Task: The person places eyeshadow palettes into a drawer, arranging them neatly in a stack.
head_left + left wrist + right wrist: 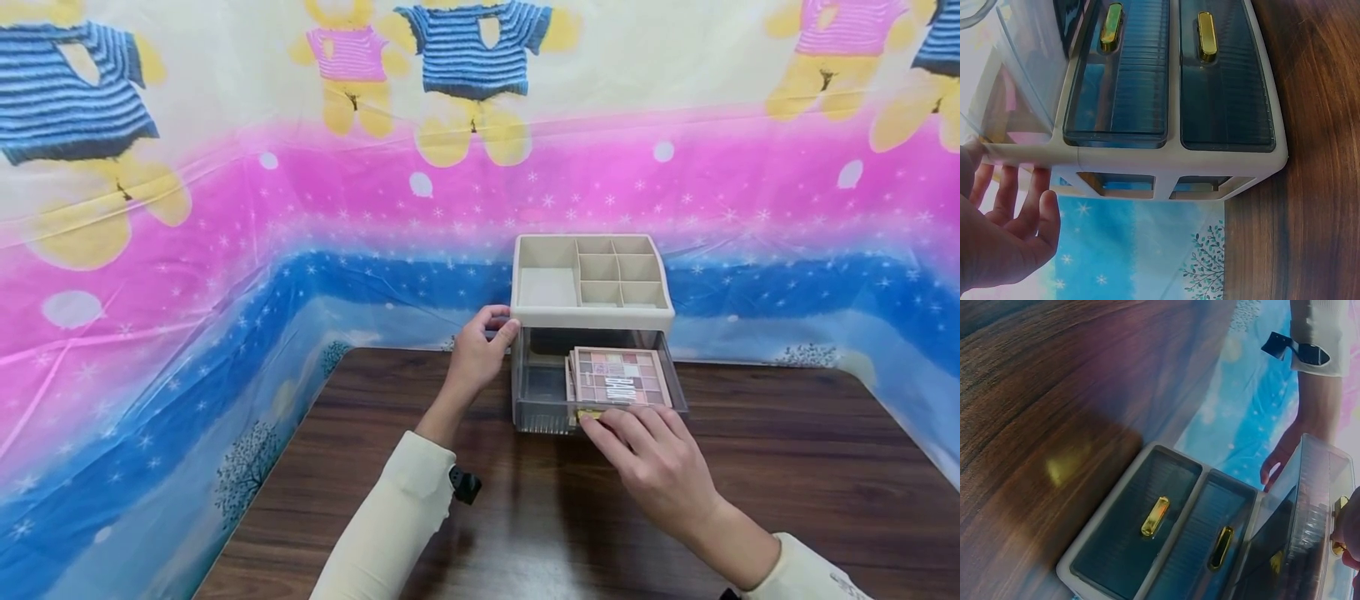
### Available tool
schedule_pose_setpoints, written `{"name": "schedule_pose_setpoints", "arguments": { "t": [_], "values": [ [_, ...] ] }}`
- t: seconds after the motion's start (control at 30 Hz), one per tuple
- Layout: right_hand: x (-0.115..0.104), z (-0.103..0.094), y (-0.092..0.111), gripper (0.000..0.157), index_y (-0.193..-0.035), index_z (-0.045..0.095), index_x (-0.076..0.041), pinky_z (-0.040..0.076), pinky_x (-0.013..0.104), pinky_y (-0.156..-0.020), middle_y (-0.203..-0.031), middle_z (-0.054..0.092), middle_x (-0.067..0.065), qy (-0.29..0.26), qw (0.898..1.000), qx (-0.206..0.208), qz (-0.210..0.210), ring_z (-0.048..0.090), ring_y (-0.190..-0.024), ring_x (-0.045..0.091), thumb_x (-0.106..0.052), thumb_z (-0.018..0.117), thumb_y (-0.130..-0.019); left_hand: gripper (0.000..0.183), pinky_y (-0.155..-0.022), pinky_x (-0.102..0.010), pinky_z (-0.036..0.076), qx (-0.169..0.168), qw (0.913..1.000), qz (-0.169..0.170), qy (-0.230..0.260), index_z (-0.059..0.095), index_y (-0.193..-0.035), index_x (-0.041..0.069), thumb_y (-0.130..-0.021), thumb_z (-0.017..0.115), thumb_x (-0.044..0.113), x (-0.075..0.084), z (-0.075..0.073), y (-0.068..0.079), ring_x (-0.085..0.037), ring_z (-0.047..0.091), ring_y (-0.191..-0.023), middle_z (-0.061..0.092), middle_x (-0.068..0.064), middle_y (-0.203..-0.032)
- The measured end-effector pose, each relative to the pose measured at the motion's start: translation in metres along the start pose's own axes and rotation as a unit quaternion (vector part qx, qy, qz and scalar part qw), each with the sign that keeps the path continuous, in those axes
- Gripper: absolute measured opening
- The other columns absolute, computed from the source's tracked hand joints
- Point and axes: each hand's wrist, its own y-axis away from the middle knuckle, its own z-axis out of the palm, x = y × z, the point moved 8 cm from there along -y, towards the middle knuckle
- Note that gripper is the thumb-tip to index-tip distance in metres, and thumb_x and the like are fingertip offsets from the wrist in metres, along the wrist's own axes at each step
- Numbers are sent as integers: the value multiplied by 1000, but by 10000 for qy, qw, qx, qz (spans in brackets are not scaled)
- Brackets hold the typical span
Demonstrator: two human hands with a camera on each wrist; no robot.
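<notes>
A cream desktop drawer organizer (pixel 592 317) stands toward the back of the table. Its top drawer (pixel 542 414) is clear, tinted plastic and is pulled out. Inside lie eyeshadow palettes (pixel 622 375), stacked toward the right. My right hand (pixel 660 467) pinches the gold drawer handle (pixel 1339 526) at the drawer's front. My left hand (pixel 477 350) holds the organizer's left side, thumb by the front corner. In the left wrist view, its fingers (pixel 1007 194) touch the cream side frame. Below, two shut drawers carry gold handles (pixel 1207 36).
Small divided compartments (pixel 617 271) and a larger one form the organizer's top. Dark wood grain covers the table (pixel 780 467). A printed cloth (pixel 480 208) with bears and snowflakes hangs around the table's back and left side.
</notes>
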Motion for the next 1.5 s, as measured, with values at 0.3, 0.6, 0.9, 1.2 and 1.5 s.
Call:
{"name": "schedule_pose_setpoints", "arguments": {
  "t": [0.3, 0.6, 0.9, 1.2, 1.5],
  "values": [
    [14, 12, -5, 24, -95, 78, -8, 49, 44, -67, -86, 69, 9, -23, 9998, -62, 175, 63, -76, 31, 0, 56, -91, 33, -86, -44, 60, -30, 10000, -24, 26, 64, -129, 18, -103, 61, 38, 0, 0, 0, -28, 67, -106, 67, -12, -120],
    [29, 37, 1, 26, -98, 79, -8, 51, 46, -67, -87, 69, 10, 44, 9984, -338, 444, 64, -79, 32, -2, 54, -96, 34, -87, -45, 60, -81, 9999, -108, 44, 64, -130, 19, -102, 61, 39, -1, 0, 1, -28, 67, -108, 67, -11, -122],
    [43, 59, 5, 25, -104, 79, -7, 54, 50, -72, -92, 70, 13, 68, 9954, -700, 648, 65, -84, 35, -4, 54, -99, 35, -87, -47, 59, -63, 10000, -68, -9, 64, -130, 20, -102, 60, 41, -3, 1, 0, -31, 66, -112, 67, -11, -123],
    [54, 75, 5, 21, -108, 79, -8, 54, 47, -71, -96, 72, 13, 144, 9876, -1276, 899, 65, -85, 34, -5, 60, -99, 36, -88, -48, 59, -56, 10000, -37, -53, 64, -130, 19, -102, 60, 41, -3, 0, -1, -30, 66, -111, 68, -11, -122],
    [61, 84, 1, 20, -105, 79, -6, 53, 49, -69, -95, 71, 14, 112, 9884, -1163, 974, 65, -85, 35, 2, 70, -90, 36, -90, -48, 58, -58, 9999, -75, -87, 64, -130, 20, -102, 60, 42, -2, 0, 0, -30, 67, -111, 68, -11, -123]
  ]
}}
